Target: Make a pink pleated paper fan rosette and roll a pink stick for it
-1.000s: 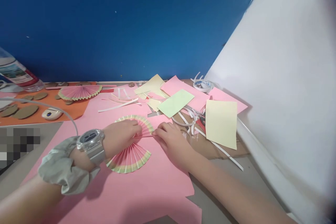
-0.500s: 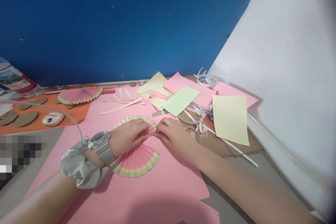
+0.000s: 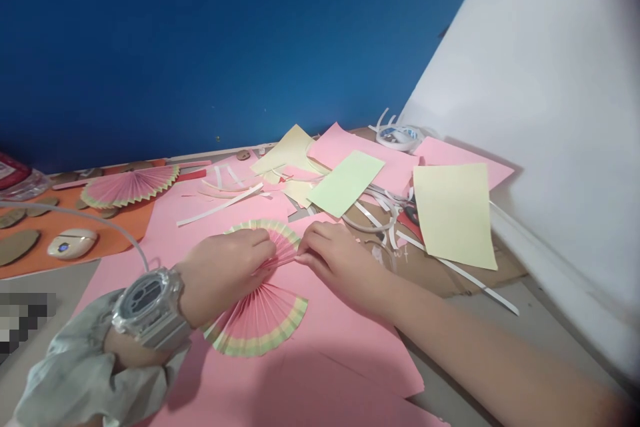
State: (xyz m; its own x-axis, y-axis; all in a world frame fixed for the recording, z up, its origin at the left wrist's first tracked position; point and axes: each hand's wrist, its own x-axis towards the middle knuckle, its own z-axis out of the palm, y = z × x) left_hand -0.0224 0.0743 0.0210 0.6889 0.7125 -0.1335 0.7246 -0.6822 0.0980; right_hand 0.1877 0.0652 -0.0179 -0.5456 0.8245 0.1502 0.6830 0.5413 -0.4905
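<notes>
A pleated paper fan (image 3: pixel 260 323), pink with yellow and green bands at its rim, lies spread nearly into a full circle on pink paper (image 3: pixel 320 363). On its right side a gap stays between the upper and lower pleats. My left hand (image 3: pixel 225 270), wearing a watch and a grey scrunchie at the wrist, lies over the fan's centre with fingers curled on it. The fingertips of my right hand (image 3: pixel 333 257) pinch the fan's upper edge by the gap. My left hand covers part of the pleats.
A second paper fan (image 3: pixel 133 187) and an earbud case (image 3: pixel 73 243) sit on orange paper at the left. Beyond my right hand are a green sheet (image 3: pixel 347 183), a yellow sheet (image 3: pixel 455 213), paper strips and a tape roll (image 3: pixel 400 137). A blue wall (image 3: pixel 250 47) stands behind.
My left hand has shifted left and slightly back from the right one, so their fingertips are farther apart and more of the fan's upper pleats shows. The view has tilted and moved closer.
</notes>
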